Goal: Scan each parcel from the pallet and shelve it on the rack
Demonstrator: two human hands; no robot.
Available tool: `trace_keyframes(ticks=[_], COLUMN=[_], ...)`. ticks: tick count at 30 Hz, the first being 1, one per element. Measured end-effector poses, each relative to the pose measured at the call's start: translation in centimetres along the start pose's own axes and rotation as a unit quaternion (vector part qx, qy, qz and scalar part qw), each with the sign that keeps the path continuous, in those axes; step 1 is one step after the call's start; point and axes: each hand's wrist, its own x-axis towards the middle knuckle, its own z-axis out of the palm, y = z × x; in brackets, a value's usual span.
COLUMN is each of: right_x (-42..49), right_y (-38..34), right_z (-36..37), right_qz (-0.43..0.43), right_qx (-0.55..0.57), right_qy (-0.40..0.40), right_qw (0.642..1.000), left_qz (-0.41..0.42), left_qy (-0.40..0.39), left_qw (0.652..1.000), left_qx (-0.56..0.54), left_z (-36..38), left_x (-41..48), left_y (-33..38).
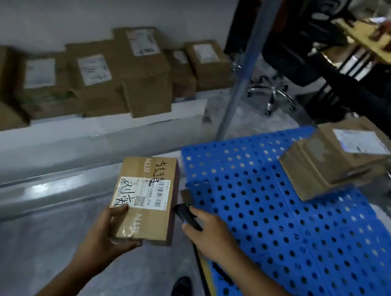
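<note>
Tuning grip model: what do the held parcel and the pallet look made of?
Held parcel: brown cardboard, matte, by its folded edges; glossy clear tape over it, paper label. Pallet: probably moulded plastic, uniform blue, smooth-looking, regular round holes.

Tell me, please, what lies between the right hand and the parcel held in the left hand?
In the head view, only a black scanner, gripped by the right hand, sits there, its nose beside the right edge of the parcel.

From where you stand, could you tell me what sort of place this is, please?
Probably a parcel sorting room: labelled parcels on a rack, a blue pallet, a handheld scanner.
</note>
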Motion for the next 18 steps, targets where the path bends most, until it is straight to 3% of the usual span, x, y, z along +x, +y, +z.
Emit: trace_keyframes(ticks=[9, 18], right_x=[1.9, -0.3], right_y=[-14.7, -29.8], right_z=[13.9, 32.6], right_qz=[-0.127, -0.231], right_qx=[-0.061, -0.069], right_qy=[-0.099, -0.216], right_qw=[0.985, 0.946], left_qz=[-0.065, -0.118], left_qy=[0.18, 0.359], left_qw=[0.981, 0.926], left_qx=[-0.034, -0.027], left_z=[-15.4, -31.0], left_x=[-11.4, -24.7], left_y=[-4.7, -10.4])
